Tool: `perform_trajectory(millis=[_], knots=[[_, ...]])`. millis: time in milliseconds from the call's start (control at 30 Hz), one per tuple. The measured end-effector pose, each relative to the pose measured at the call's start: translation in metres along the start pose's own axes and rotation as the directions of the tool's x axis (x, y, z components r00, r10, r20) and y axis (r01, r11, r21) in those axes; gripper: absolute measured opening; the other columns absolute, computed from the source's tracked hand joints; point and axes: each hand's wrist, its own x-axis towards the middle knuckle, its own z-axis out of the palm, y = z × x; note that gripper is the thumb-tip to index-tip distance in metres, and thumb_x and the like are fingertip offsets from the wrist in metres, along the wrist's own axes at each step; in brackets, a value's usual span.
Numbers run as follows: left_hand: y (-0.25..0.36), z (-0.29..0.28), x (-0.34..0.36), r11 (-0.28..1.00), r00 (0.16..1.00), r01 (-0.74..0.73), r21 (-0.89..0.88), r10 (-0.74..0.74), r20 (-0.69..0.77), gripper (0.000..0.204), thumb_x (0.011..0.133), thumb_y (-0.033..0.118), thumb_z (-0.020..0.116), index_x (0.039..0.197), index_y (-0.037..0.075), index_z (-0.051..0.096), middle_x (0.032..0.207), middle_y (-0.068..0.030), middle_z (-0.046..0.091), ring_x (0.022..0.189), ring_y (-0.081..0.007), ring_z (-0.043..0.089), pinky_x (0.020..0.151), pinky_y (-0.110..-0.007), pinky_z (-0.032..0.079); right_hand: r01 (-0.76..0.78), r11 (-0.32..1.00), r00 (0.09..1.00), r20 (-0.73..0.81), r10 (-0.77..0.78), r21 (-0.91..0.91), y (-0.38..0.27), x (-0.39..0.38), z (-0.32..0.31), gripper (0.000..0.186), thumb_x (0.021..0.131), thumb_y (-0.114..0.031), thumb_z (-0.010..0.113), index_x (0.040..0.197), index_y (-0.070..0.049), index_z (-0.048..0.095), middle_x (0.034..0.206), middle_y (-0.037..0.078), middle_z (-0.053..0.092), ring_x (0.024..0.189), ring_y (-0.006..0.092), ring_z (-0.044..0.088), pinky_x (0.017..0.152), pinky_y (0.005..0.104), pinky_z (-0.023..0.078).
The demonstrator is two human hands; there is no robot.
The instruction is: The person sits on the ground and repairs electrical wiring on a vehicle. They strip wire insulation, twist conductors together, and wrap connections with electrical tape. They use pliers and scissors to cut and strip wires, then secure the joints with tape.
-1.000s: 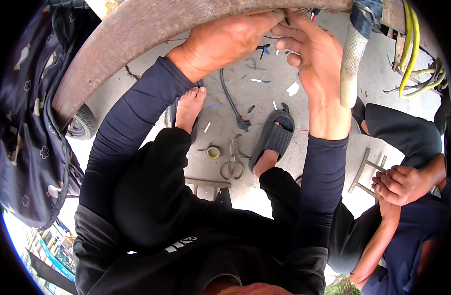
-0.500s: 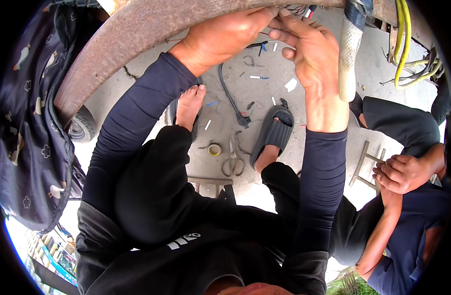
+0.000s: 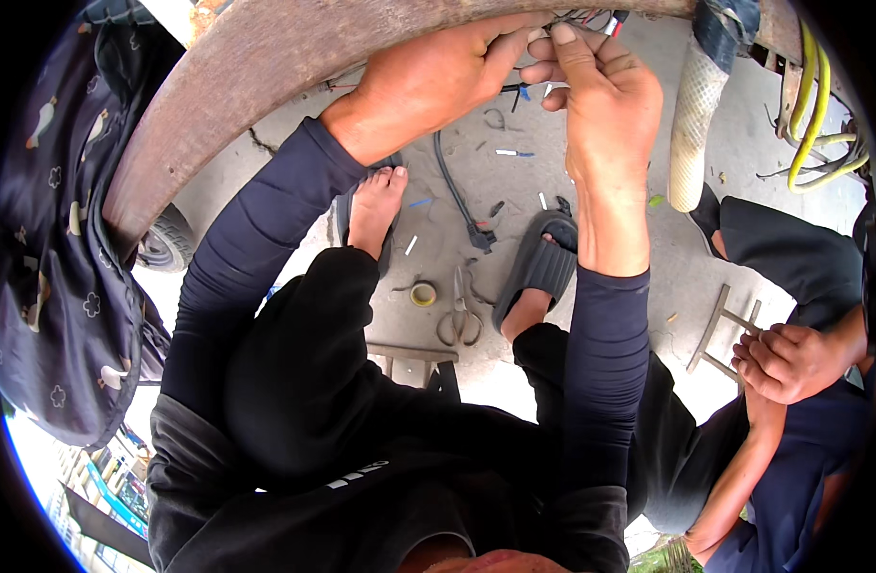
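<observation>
Just under the curved rusty metal bar [image 3: 266, 67], my two hands meet at the top of the view. My left hand [image 3: 428, 81] is closed, its fingertips partly hidden by the bar. Close beside it, my right hand [image 3: 610, 105] pinches with thumb and forefinger, the other fingers curled. Between the fingertips is a thin wire, mostly covered by the fingers. More thin wires [image 3: 583, 16], some with red and white sleeves, come out behind my right fingertips.
Scissors [image 3: 459, 320], a tape roll [image 3: 423, 293], a black cable with a plug [image 3: 457, 191] and scraps lie on the floor between my feet. A wrapped pale hose [image 3: 687, 143] and yellow cables [image 3: 809, 115] hang at right. Another person's clasped hands [image 3: 791, 361] are at far right.
The view has shifted slightly, so the floor items sit a little lower and to the right. My hands stay together at the wire, with the right hand's fingers slightly more curled.
</observation>
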Motion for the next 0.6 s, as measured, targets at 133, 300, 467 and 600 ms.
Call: perform_trajectory(millis=[133, 300, 467, 600], knots=[[-0.018, -0.008, 0.007, 0.763, 0.935, -0.343, 0.548, 0.331, 0.124, 0.046, 0.103, 0.019, 0.044, 0.138, -0.011, 0.049, 0.123, -0.0194, 0.062, 0.108, -0.0257, 0.063, 0.091, -0.034, 0.052, 0.06, 0.998, 0.998, 0.036, -0.06, 0.011, 0.006, 0.005, -0.005, 0.021, 0.1, -0.015, 0.063, 0.1, 0.005, 0.071, 0.089, 0.009, 0.074, 0.071, 0.013, 0.069, 0.058, 0.0233, 0.048], [0.005, -0.023, 0.014, 0.836, 0.948, -0.202, 0.509, 0.037, 0.315, 0.049, 0.104, 0.021, 0.041, 0.141, -0.011, 0.046, 0.113, -0.0165, 0.064, 0.097, -0.0203, 0.065, 0.083, -0.032, 0.052, 0.125, 0.966, 0.991, -0.025, -0.134, -0.225, -0.005, -0.003, -0.001, 0.021, 0.101, -0.013, 0.061, 0.099, 0.006, 0.069, 0.091, 0.01, 0.075, 0.07, 0.0127, 0.07, 0.058, 0.0224, 0.049], [0.005, 0.004, 0.013, 0.994, 0.981, -0.019, -0.111, 0.04, 0.191, 0.049, 0.105, 0.02, 0.041, 0.145, -0.009, 0.042, 0.124, -0.0165, 0.062, 0.11, -0.0183, 0.063, 0.093, -0.029, 0.049, 0.102, 0.981, 0.974, -0.184, -0.133, -0.167, -0.012, -0.025, 0.013, 0.02, 0.1, -0.011, 0.06, 0.105, 0.007, 0.069, 0.093, 0.011, 0.075, 0.071, 0.0128, 0.071, 0.058, 0.0217, 0.049], [-0.012, 0.006, 0.016, 0.086, 0.965, 0.261, -0.962, -0.042, 0.258, 0.049, 0.107, 0.021, 0.041, 0.147, -0.006, 0.04, 0.142, -0.0197, 0.054, 0.131, -0.0212, 0.053, 0.107, -0.029, 0.042, 0.032, 0.998, 0.99, -0.141, -0.025, 0.05, -0.009, -0.032, 0.01, 0.023, 0.099, -0.01, 0.061, 0.112, 0.007, 0.069, 0.096, 0.012, 0.076, 0.073, 0.0132, 0.071, 0.057, 0.0216, 0.048]])
